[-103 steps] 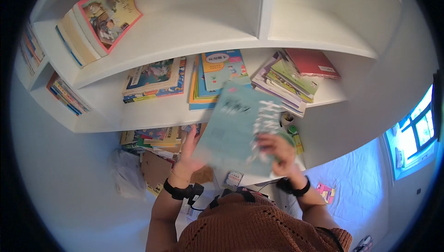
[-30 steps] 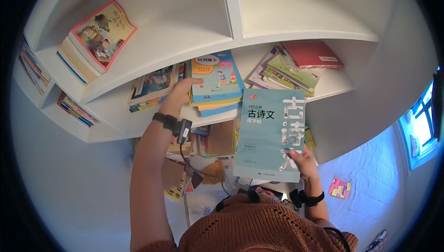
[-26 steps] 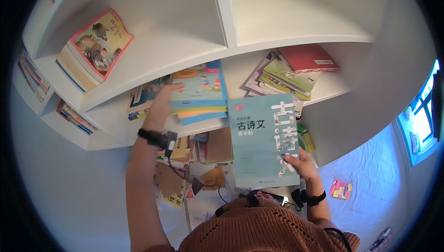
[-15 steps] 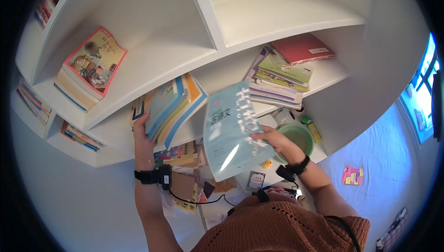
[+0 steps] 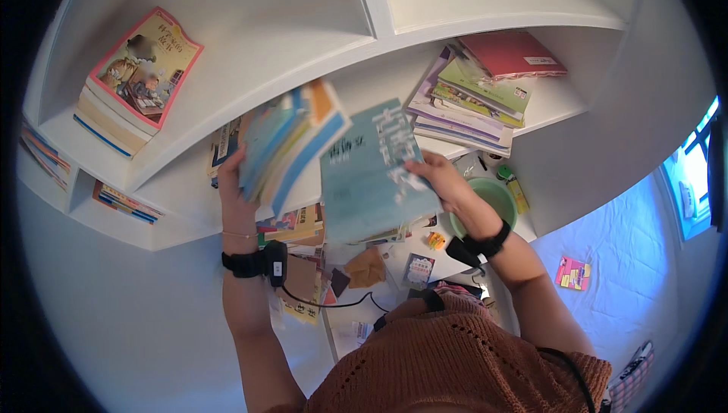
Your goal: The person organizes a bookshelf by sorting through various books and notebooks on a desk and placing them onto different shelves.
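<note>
My left hand (image 5: pixel 233 178) is closed around the outer side of a tilted bundle of books (image 5: pixel 282 151) with blue, orange and white covers, blurred by motion. The bundle is in front of the lower shelf opening. In my right hand (image 5: pixel 446 178) a large teal paperback book (image 5: pixel 368 182) is gripped by its right edge, thumb on the cover. Its upper left corner comes close to the bundle; whether they touch I cannot tell. On the lower shelf, to the right, lies a stack of books (image 5: pixel 474 102) topped by a red book (image 5: pixel 512 56).
A pink-bordered book (image 5: pixel 148 72) tops a pile on the upper left shelf. Below my hands, a desk holds more books (image 5: pixel 299 227), a green bowl (image 5: pixel 493 204), a yellow toy (image 5: pixel 435 241) and papers. The white shelf edge (image 5: pixel 258 94) runs just above the bundle.
The teal book has moved left and up, closer to the bundle, and shows less glare. The bundle has shifted slightly upward. The whole view has shifted a little.
</note>
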Demonstrator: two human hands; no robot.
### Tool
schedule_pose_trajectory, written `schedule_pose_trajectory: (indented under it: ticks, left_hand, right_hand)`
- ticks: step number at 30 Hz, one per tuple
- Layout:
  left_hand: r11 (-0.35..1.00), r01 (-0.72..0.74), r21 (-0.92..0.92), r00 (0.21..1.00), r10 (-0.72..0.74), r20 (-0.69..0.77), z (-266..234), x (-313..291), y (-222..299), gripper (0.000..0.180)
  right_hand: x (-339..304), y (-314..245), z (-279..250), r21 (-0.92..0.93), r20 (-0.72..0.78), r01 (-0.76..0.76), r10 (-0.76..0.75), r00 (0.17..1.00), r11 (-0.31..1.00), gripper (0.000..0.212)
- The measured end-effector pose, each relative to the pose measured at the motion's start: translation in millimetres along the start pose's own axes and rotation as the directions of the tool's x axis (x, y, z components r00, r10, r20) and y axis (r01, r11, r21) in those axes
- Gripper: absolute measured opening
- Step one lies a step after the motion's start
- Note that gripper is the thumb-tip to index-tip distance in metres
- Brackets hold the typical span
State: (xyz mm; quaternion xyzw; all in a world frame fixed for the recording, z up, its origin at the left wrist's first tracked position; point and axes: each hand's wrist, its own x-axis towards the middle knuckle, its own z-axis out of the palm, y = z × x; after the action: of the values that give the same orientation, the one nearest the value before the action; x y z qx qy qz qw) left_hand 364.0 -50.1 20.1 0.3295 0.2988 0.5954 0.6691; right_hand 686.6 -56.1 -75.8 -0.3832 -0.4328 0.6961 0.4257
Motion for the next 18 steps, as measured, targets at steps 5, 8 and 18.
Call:
schedule_pose_trajectory:
  ticks: [5, 8, 18]
  left_hand:
    - [0.999, 0.002, 0.044, 0.973, 0.009, -0.23, -28.0, 22.1, -12.6, 0.021]
    - [0.995, 0.01, 0.096, 0.971, 0.013, -0.239, -23.4, 28.0, -16.4, 0.022]
    - [0.999, -0.039, 0.022, 0.998, 0.04, -0.04, -39.0, 56.3, -4.5, 0.027]
  right_hand:
    - [14.2, 3.9, 22.6, 0.436, 0.003, 0.029, -0.033, 0.999, 0.9, 0.047]
    - [12.5, 17.7, 8.3, 0.382, -0.047, 0.102, -0.091, 0.995, 0.919, 0.061]
    - [56.1, -7.8, 4.1, -0.834, -0.056, 0.32, -0.645, 0.762, 0.45, 0.045]
